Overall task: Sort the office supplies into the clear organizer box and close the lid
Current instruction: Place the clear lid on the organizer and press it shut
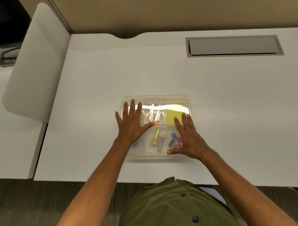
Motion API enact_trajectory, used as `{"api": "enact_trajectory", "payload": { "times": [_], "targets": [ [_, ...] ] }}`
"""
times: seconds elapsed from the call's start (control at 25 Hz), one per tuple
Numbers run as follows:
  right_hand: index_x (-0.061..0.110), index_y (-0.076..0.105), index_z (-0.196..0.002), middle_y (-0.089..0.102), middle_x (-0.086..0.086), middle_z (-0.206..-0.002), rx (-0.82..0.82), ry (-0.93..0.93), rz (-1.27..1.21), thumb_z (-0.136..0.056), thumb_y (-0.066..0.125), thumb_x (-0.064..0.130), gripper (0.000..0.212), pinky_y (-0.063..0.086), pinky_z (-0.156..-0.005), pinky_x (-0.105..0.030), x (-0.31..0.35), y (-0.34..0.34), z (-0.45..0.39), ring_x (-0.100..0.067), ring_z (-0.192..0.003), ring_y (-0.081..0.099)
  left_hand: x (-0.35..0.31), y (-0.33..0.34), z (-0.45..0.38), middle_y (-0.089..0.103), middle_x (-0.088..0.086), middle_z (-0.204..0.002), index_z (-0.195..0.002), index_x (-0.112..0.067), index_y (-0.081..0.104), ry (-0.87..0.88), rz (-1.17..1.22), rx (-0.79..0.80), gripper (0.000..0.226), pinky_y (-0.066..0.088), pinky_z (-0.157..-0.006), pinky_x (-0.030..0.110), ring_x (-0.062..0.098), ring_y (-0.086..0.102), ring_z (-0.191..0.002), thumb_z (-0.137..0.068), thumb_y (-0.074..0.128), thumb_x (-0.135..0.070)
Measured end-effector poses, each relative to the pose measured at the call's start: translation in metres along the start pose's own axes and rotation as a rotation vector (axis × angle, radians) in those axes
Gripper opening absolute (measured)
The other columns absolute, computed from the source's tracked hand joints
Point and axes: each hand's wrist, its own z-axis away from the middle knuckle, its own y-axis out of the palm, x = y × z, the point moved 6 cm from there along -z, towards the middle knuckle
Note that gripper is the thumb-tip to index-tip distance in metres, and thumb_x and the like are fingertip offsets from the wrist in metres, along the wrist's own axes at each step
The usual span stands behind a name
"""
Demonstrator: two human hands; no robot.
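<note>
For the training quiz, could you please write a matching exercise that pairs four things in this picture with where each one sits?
Things:
1. yellow sticky notes
2. left hand
3. right hand
4. grey cable hatch

Places:
A. flat on the right side of the lid
B. far right of the desk
C. far right compartment of the organizer box
D. flat on the left side of the lid

Pairs: 1-C, 2-D, 3-A, 4-B
</note>
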Motion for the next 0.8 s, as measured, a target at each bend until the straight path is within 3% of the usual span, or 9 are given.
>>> {"api": "enact_trajectory", "payload": {
  "times": [0.16,0.36,0.6,0.8],
  "targets": [
    [0.026,-0.022,-0.158,-0.038,-0.003,-0.162,0.005,0.008,0.019,-0.058,0.046,0.091,0.136,0.005,-0.126,-0.048,-0.001,0.001,-0.002,-0.025,-0.150,-0.036,0.001,0.026,0.058,-0.033,-0.004,-0.163,-0.156,-0.037,-0.019,0.152,-0.008,0.101,0.140,-0.013,-0.113,0.067,0.024,-0.032,-0.149,-0.048,0.033,-0.108],
    [0.027,-0.023,-0.156,-0.039,-0.002,-0.162,-0.009,-0.002,0.025,-0.059,0.046,0.090,0.135,0.005,-0.126,-0.048,-0.002,0.002,0.000,-0.025,-0.150,-0.036,0.006,0.032,0.078,-0.027,0.006,-0.165,-0.158,-0.030,-0.015,0.206,-0.212,0.065,0.138,0.002,-0.117,0.069,0.032,-0.024,-0.152,-0.057,0.054,-0.095],
    [0.026,-0.021,-0.158,-0.038,-0.002,-0.162,-0.030,-0.013,0.028,-0.060,0.047,0.090,0.136,0.003,-0.125,-0.047,-0.003,0.006,-0.002,-0.025,-0.150,-0.035,0.002,0.031,0.081,-0.016,0.011,-0.167,-0.160,-0.025,-0.003,0.199,-0.239,0.032,0.134,0.002,-0.117,0.069,0.035,-0.015,-0.154,-0.061,0.059,-0.090],
    [0.026,-0.016,-0.160,-0.032,-0.004,-0.165,-0.056,-0.032,0.017,-0.058,0.047,0.093,0.137,0.002,-0.126,-0.047,-0.004,0.002,0.001,-0.026,-0.152,-0.031,0.003,0.028,0.079,-0.032,0.006,-0.163,-0.157,-0.030,-0.019,0.194,-0.211,0.106,0.142,-0.010,-0.118,0.066,0.031,-0.029,-0.150,-0.052,0.043,-0.102]
  ]
}}
